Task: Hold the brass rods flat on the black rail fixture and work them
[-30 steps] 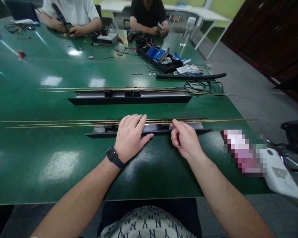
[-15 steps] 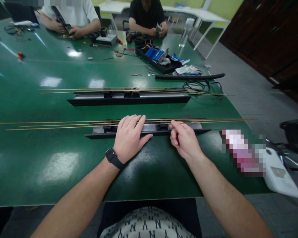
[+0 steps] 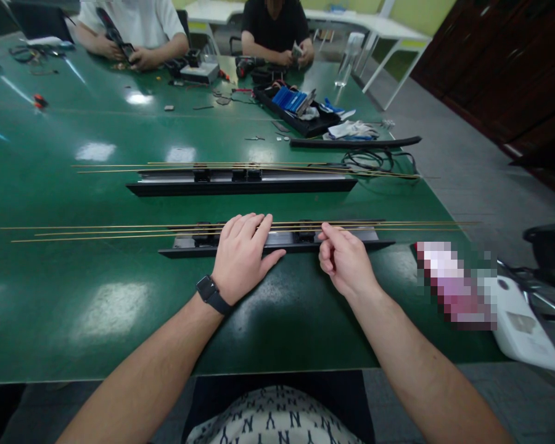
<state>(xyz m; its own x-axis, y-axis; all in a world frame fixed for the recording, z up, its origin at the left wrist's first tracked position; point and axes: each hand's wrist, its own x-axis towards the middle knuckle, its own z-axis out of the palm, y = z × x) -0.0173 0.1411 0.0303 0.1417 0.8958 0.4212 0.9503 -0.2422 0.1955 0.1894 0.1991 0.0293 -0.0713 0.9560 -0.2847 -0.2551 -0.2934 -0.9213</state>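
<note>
A long black rail (image 3: pixel 365 239) lies across the green table (image 3: pixel 97 296) in front of me, with several thin brass rods (image 3: pixel 97 232) laid along it and sticking out far at both ends. My left hand (image 3: pixel 243 256), a black watch on its wrist, rests flat on the rail and rods with the fingers stretched out. My right hand (image 3: pixel 345 259) is to its right, fingers curled, thumb and forefinger pinched on one brass rod at the rail's top edge.
A second black rail (image 3: pixel 240 184) with brass rods lies farther back. Beyond it are a black strip (image 3: pixel 356 143), coiled cable (image 3: pixel 374 160), a tray with blue parts (image 3: pixel 291 105) and two seated people. A white device (image 3: pixel 522 327) sits at the right edge.
Almost nothing differs. Both hands keep their places on the near rail; the view only wobbles slightly.
</note>
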